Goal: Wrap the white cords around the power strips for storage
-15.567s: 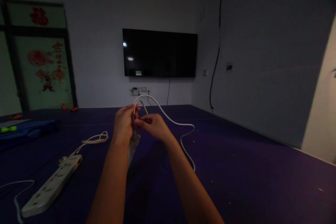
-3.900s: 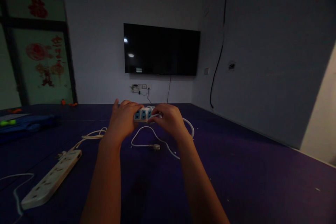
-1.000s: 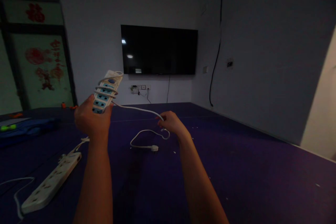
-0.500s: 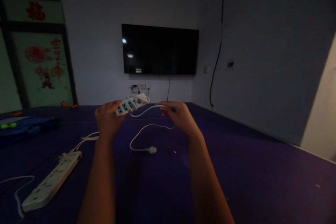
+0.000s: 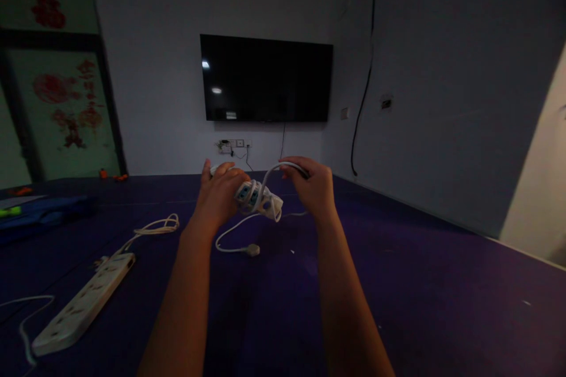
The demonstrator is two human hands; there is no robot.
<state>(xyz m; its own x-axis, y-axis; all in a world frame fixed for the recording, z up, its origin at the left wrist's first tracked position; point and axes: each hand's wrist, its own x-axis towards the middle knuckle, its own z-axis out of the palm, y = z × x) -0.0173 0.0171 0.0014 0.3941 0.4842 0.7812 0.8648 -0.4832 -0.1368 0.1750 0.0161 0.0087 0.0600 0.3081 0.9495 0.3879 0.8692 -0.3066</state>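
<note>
My left hand (image 5: 220, 195) grips a white power strip (image 5: 256, 198) with blue sockets, held in the air in front of me. Its white cord (image 5: 269, 179) is wound several times round the strip. My right hand (image 5: 313, 187) pinches the cord where it arches up from the strip. The loose end of the cord runs down to the purple floor and ends in a white plug (image 5: 252, 250) lying below my hands.
A second, longer white power strip (image 5: 82, 304) with a bundled cord (image 5: 154, 227) lies on the purple floor (image 5: 442, 294) at the left. A blue object (image 5: 39, 212) sits at the far left. A dark wall television (image 5: 265, 79) hangs ahead.
My left hand has turned the strip over and brought it closer to my right hand, which has lifted the cord into an arch over it. The trailing cord on the floor is shorter.
</note>
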